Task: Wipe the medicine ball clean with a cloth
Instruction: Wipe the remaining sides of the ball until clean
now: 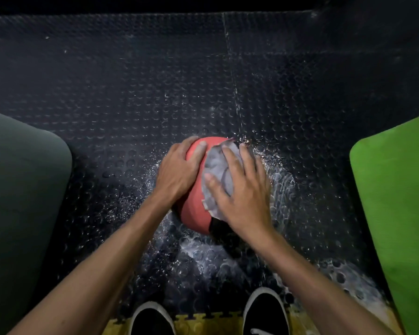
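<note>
**Both hands on the red ball**

The medicine ball (193, 189) (red, with a dark patch low on its right) sits on the black studded floor mat (131, 93), just ahead of two black shoes (265, 310). The left hand (177, 170) cups its left side, grip spread flat against it. The right hand (242, 189) presses a grey cloth (218, 172) onto the top, fingers splayed. White streaks mark the mat around it. A green mat (397, 201) lies at right, a dark one (22, 189) at left.

Bare forearms, no sleeves, watch or rings seen on left hand (177, 170) or right hand (242, 189). Black shoes (265, 313) at 6 o'clock (white soles, white laces).
</note>
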